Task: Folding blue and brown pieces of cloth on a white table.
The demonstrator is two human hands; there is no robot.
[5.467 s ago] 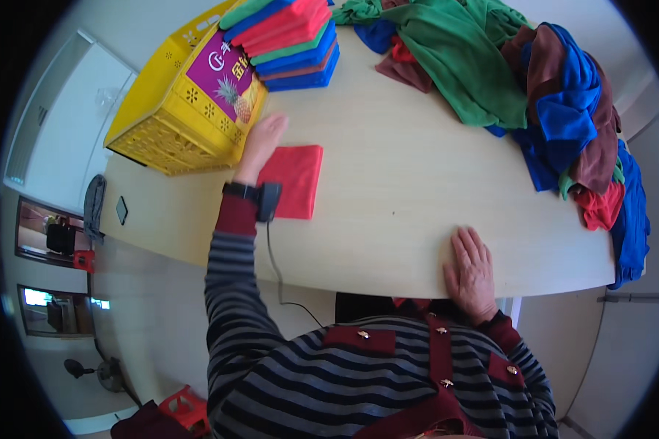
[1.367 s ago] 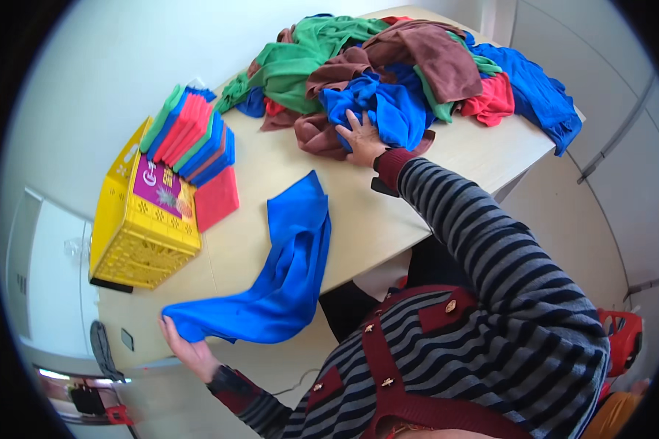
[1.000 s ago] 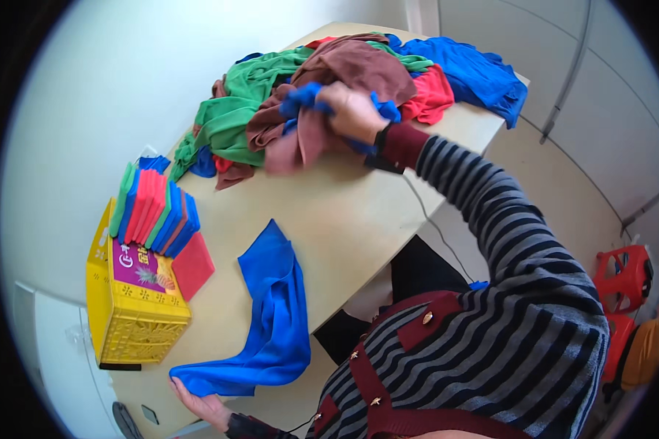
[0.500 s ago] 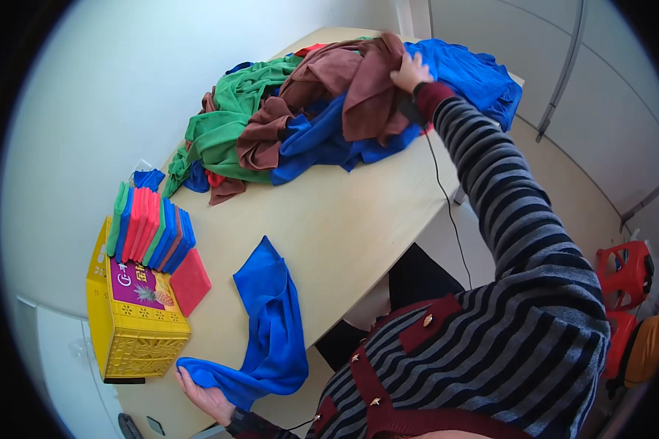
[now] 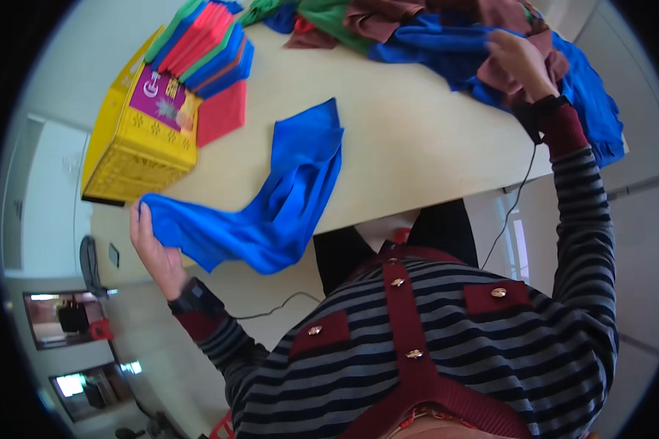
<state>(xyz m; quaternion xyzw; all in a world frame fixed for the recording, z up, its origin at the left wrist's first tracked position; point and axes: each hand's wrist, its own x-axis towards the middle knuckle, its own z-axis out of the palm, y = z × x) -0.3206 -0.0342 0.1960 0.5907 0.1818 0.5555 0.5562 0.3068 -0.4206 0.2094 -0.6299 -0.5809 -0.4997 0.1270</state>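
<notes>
Blue cloth (image 5: 285, 197), one: lies stretched across the counter (image 5: 417, 146), its lower end hanging past the near edge, gripped there by the fingers of the left hand (image 5: 154, 252). Right hand (image 5: 516, 62): fingers closed on a brown cloth (image 5: 509, 73) in the heap of clothes (image 5: 447, 36) at the far edge. Yellow crate (image 5: 135, 139), one, at the left end, carrying a stack of folded cloths (image 5: 205, 47). Bare counter between cloth and heap.
</notes>
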